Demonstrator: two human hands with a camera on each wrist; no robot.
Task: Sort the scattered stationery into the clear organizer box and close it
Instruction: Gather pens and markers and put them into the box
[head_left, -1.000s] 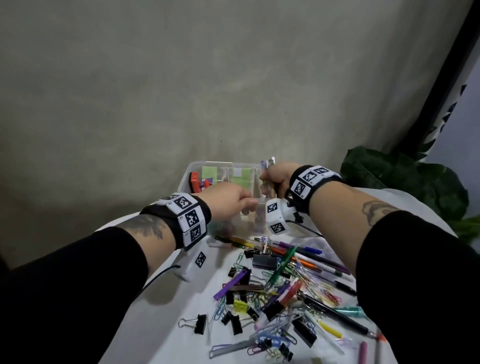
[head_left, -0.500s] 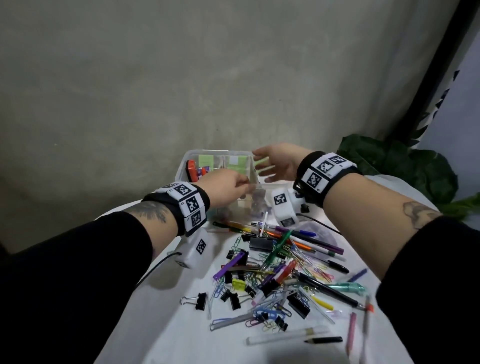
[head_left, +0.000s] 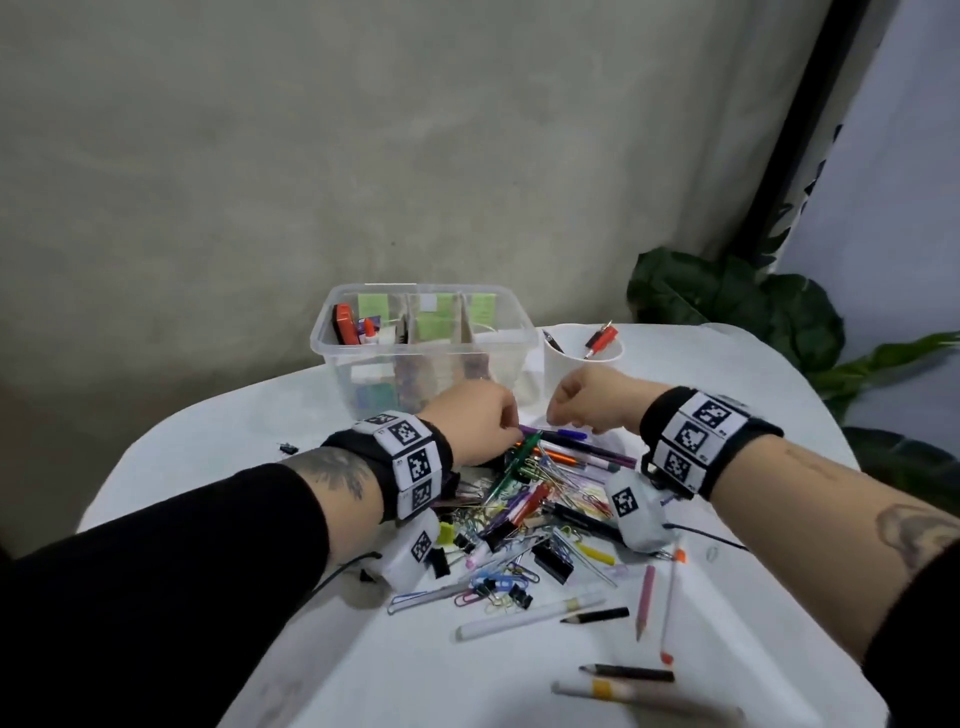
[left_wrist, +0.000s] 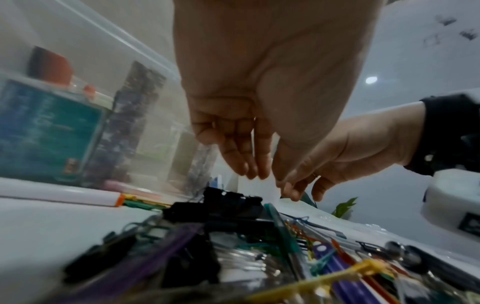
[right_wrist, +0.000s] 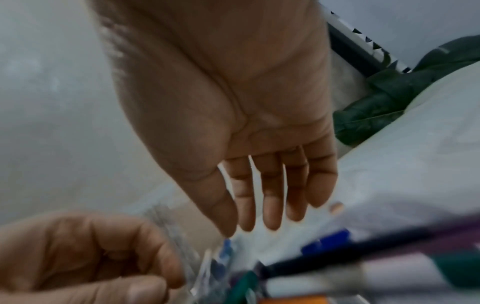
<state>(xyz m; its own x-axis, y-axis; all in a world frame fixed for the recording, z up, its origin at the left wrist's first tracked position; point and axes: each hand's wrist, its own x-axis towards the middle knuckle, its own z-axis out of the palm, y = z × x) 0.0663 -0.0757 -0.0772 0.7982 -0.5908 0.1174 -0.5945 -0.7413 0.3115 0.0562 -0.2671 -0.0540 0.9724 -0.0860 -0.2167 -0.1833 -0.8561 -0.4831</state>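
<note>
On the white tabletop (head_left: 727, 395), the clear organizer box (head_left: 423, 343) stands open at the far side, just beyond both hands. The scattered stationery (head_left: 540, 499) lies heaped in front of it. The left hand (head_left: 475, 423) and right hand (head_left: 592, 397) reach down to the pens at the heap's far edge. Both sets of fingers (right_wrist: 271, 197) hang straight and loose, tips just above the pens, grasping nothing.

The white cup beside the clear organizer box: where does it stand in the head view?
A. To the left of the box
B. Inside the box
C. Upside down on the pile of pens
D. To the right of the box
D: the white cup stands upright on the table just right of the clear organizer box.
</note>
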